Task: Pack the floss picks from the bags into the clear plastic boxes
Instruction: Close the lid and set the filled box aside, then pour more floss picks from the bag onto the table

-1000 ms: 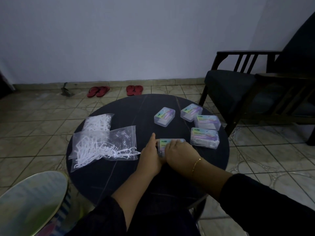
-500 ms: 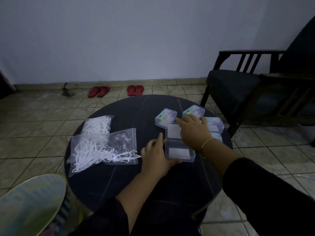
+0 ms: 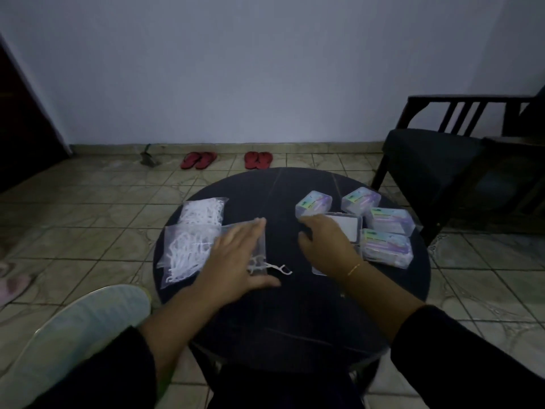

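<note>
1. Head view: dim tiled floor and a pale wall are seen behind a round dark table (image 3: 283,314).
2. The left hand (image 3: 236,261) is laid flat, fingers straight, on the nearer bag (image 3: 188,252) of floss picks; one loose pick (image 3: 277,268) lies just right of its thumb, long axis across the table.
3. The right hand (image 3: 324,246) is relaxed over the opened clear box (image 3: 349,228), gripping nothing visible.
4. The picks lie left of the box, nearer the left hand.

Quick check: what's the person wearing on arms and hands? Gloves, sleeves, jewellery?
No gloves: both hands are bare. Dark sleeves cover both arms, pushed up so the forearms show. The right hand has a thin gold-coloured chain bracelet at the wrist. The left hand shows no ring, watch or bracelet.
</note>
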Demonstrator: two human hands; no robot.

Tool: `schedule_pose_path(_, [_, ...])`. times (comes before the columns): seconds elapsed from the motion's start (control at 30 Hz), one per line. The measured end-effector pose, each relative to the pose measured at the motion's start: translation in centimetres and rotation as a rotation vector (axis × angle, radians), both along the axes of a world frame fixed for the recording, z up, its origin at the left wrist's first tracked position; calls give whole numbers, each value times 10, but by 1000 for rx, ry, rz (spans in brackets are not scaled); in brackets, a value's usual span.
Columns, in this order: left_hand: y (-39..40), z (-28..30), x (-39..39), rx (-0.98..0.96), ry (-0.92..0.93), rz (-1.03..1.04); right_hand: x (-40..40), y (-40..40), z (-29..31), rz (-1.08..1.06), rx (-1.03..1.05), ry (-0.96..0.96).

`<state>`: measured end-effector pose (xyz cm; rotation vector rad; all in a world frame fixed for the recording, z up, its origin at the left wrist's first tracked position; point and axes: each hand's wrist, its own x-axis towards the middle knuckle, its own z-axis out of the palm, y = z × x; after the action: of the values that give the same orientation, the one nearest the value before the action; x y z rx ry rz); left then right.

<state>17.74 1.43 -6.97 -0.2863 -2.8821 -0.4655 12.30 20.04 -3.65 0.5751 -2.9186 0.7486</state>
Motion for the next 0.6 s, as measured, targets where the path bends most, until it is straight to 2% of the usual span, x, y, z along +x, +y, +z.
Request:
schedule_pose_path(0.1, [-54, 5, -11, -141, -16, 50, 10, -25, 0, -38, -256, -257])
schedule_pose_path(0.3, [-105, 14, -31, -411, -199, 12, -4, -63, -25, -157, -532, -496])
schedule_pose_path(0.43, [-114, 18, -36, -474, -286, -34, -13, -73, -41, -204, -656, -582])
schedule_pose_path(0.6, [-111, 22, -37, -458, -364, -26, -15, -72, -44, -198, -763, -655])
